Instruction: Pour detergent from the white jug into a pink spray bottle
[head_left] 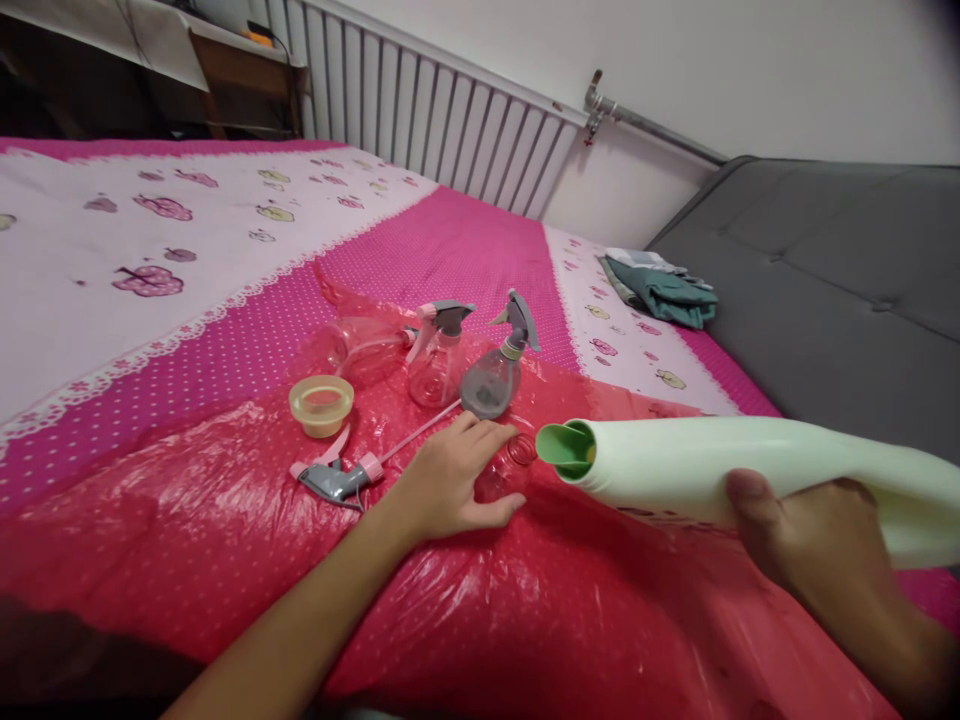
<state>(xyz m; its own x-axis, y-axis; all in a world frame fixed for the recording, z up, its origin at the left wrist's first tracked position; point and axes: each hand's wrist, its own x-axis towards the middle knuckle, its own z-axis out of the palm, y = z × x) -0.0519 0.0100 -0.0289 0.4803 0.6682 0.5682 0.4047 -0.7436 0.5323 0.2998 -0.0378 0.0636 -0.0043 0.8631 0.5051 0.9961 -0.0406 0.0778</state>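
Observation:
My left hand (457, 475) curls round a small clear spray bottle without its top (506, 468), its open mouth facing the jug. In my right hand (825, 550) is a pale green detergent bottle (675, 460), tipped on its side and gripped by the handle. Its green spout (568, 447) points left, close to the clear bottle's mouth; I cannot tell whether liquid flows. A loose grey-and-pink spray head (337, 477) with a dip tube lies left of my left hand. Behind it sits a yellowish translucent cap (321, 405).
Past my left hand stand a grey spray bottle (491, 382) and a pink spray bottle (435, 372); another pink spray bottle (367, 350) lies down. Red plastic sheeting (247, 540) covers part of the bed. Folded clothes (660, 285) lie near the grey headboard (825, 250).

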